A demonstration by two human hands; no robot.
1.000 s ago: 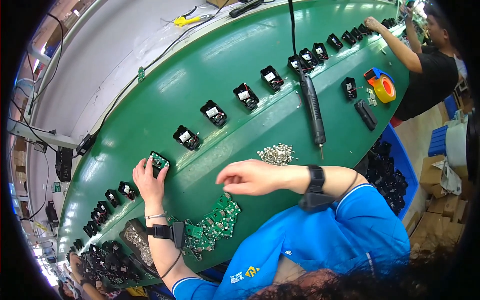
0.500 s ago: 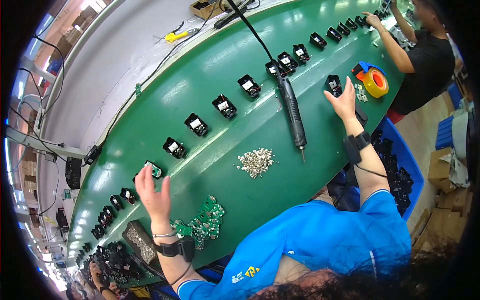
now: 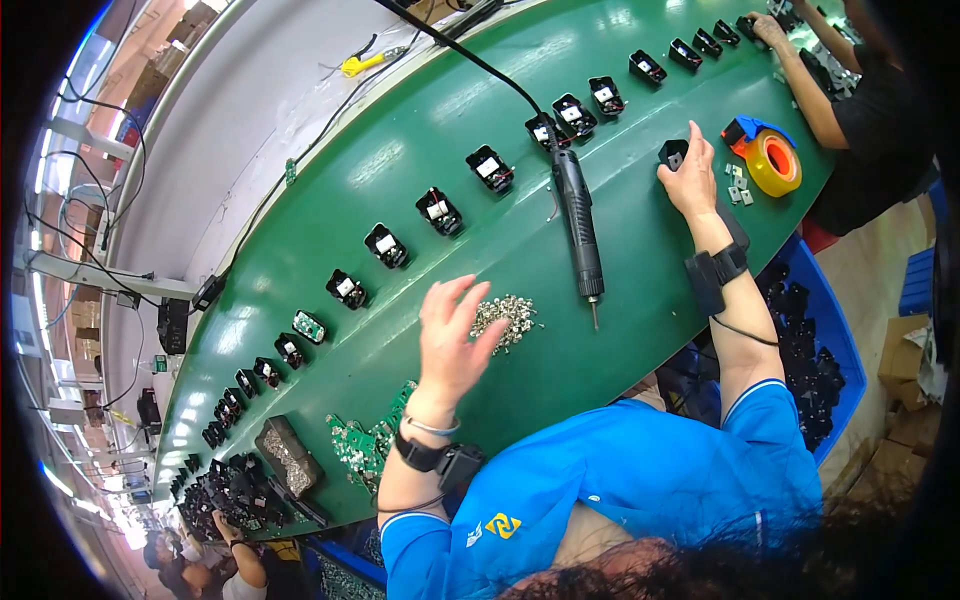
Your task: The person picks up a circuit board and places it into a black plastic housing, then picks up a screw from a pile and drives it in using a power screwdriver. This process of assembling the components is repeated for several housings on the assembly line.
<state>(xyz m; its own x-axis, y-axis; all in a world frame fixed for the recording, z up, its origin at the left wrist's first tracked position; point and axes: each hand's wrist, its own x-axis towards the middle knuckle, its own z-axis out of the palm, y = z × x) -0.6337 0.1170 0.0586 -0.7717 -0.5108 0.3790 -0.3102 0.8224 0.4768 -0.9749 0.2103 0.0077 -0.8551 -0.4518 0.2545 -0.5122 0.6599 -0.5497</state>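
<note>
- At the near left, a heap of green circuit boards (image 3: 352,448) lay loosely on the green table (image 3: 545,375), probably to be within easy reach.
- At the near right, a blue bin (image 3: 852,385) stood beside the table edge and kept many black parts together.
- The left hand (image 3: 455,350) was empty, its fingers spread, beside a pile of small metal parts (image 3: 515,318).
- Well apart from it, the right hand (image 3: 690,185) was at a black housing (image 3: 673,150), which was between thumb and fingers; I cannot tell whether they gripped it.
- The power screwdriver (image 3: 575,215) hung from its cord (image 3: 470,55) between the hands, seemingly to stay reachable.
- Farther, black housings in a row (image 3: 441,212) were spaced out, perhaps so each could be taken singly.
</note>
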